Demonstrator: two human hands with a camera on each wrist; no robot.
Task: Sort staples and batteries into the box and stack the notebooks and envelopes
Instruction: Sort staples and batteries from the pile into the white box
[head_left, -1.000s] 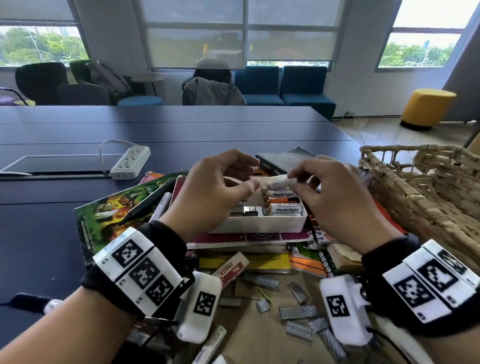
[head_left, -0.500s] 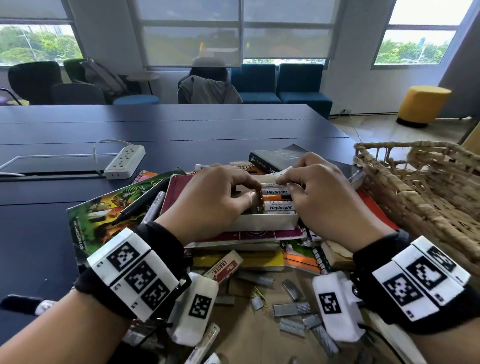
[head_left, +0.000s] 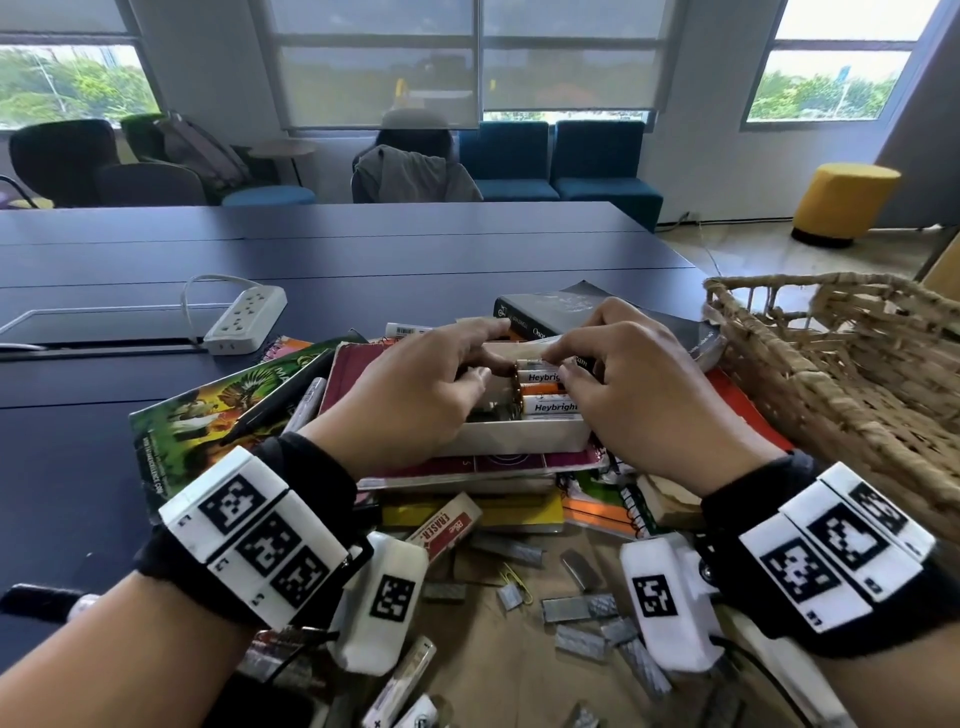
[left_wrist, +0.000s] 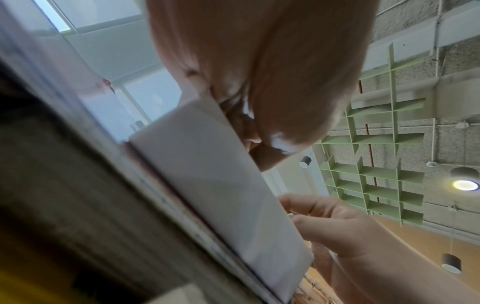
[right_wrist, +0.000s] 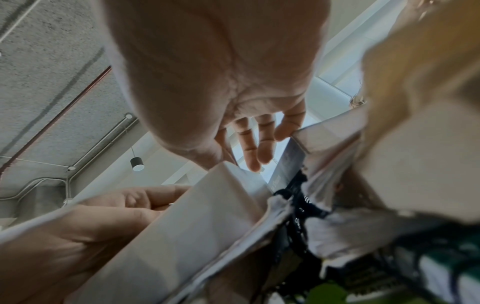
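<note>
Several white "Heybright" batteries (head_left: 546, 394) lie side by side in the shallow white cardboard box (head_left: 519, 437), which sits atop a pile of notebooks (head_left: 358, 374), likely so both hands can reach in. The right hand (head_left: 634, 395) pinches the farthest battery at its fingertips, apparently seating it against the back wall. Just left of that pinch, the left hand (head_left: 415, 395) curls over the box's other compartment; whether it holds anything, I cannot tell. Nearer the wrists, loose grey staple strips (head_left: 576, 608) wait on brown paper.
</note>
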